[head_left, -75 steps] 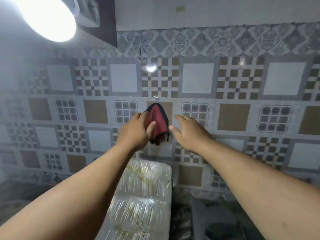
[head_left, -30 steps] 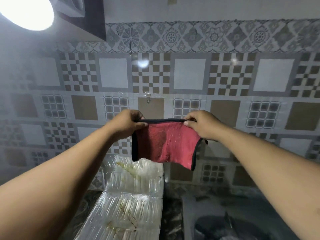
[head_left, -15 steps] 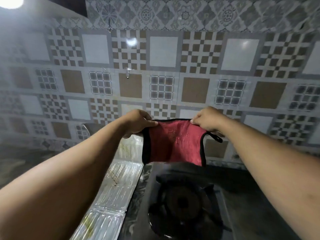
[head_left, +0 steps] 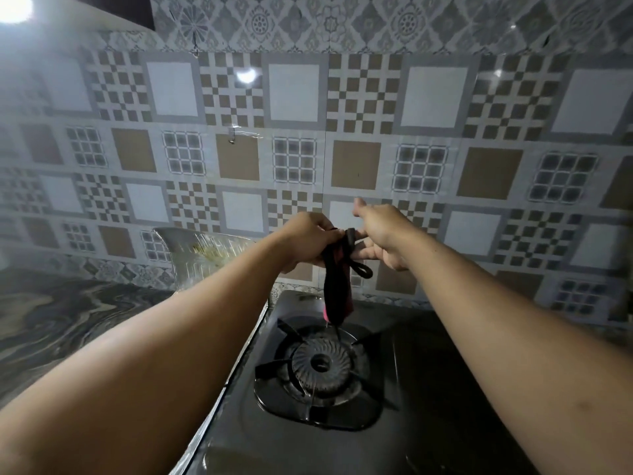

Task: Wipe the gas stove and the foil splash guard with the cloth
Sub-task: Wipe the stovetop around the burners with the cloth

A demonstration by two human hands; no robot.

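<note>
Left hand (head_left: pixel 308 240) grip closed around bunched red cloth (head_left: pixel 337 286); cloth hangs long-axis vertical, its tip just above the stove (head_left: pixel 428 389) burner (head_left: pixel 320 363). Right hand (head_left: pixel 380 236) fingers loosely spread, touching the cloth's top. Foil guard (head_left: pixel 205 255) stands left of stove, behind left forearm. Stove directly below; nothing between.
</note>
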